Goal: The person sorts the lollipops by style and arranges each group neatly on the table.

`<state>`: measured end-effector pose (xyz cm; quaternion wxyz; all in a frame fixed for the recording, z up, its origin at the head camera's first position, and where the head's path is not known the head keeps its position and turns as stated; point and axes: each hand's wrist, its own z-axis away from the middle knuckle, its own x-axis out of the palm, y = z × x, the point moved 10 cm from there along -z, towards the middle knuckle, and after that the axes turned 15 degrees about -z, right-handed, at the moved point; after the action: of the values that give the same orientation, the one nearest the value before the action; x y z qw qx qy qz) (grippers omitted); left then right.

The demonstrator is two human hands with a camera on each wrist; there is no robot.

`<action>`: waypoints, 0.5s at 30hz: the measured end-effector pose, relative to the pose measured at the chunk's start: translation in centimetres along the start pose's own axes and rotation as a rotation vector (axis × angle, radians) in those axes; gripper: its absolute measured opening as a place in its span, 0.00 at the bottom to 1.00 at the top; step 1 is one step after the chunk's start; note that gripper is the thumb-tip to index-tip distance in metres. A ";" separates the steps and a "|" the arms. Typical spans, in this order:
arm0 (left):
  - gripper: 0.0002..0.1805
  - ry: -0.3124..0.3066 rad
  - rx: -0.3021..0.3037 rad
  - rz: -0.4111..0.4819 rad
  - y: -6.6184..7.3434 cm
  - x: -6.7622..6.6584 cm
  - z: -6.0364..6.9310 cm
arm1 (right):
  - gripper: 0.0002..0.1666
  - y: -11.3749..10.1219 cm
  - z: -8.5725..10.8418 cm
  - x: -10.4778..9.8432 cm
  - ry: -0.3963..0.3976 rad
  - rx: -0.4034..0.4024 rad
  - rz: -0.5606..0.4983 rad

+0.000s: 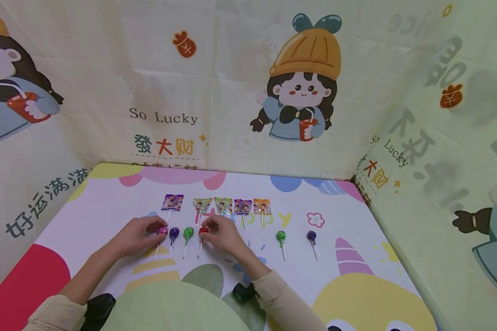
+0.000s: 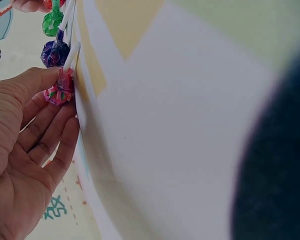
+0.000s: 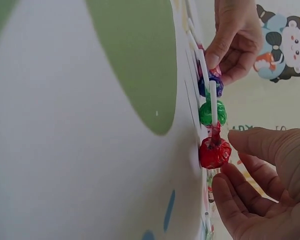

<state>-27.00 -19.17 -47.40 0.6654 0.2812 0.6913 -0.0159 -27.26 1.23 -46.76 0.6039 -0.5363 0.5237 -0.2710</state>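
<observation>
My left hand pinches a pink lollipop by its wrapped head at the left end of a short row on the table. Beside it lie a purple lollipop and a green lollipop, sticks toward me. At the row's right end, my right hand has thumb and fingers around the head of a red lollipop. In the right wrist view, the red lollipop's white stick stays uncovered. In the head view, fingers partly hide the pink and red heads.
Behind the hands runs a row of lollipops in flat printed wrappers, among them a purple one and an orange one. To the right lie another green lollipop and a dark purple lollipop. Printed cloth walls enclose the table.
</observation>
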 end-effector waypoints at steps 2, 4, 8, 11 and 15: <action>0.13 0.003 0.004 -0.002 0.0 0.0 0.0 | 0.11 0.0 0.1 -0.2 0.006 0.001 0.005; 0.13 0.006 0.009 -0.005 0.0 0.0 0.0 | 0.11 0.0 0.3 -0.4 0.010 0.005 0.009; 0.13 0.010 0.010 -0.010 0.0 -0.1 -0.1 | 0.11 0.1 0.6 -0.8 0.012 0.010 0.006; 0.13 0.010 0.006 -0.010 0.0 -0.1 -0.1 | 0.12 0.0 0.9 -1.1 0.012 -0.005 -0.005; 0.14 0.001 -0.003 -0.001 -0.1 0.0 0.0 | 0.14 -0.3 1.5 -1.6 0.006 -0.023 -0.020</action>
<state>-27.04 -19.21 -47.44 0.6656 0.2798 0.6917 -0.0153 -26.31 3.13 -46.12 0.5934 -0.5473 0.5233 -0.2728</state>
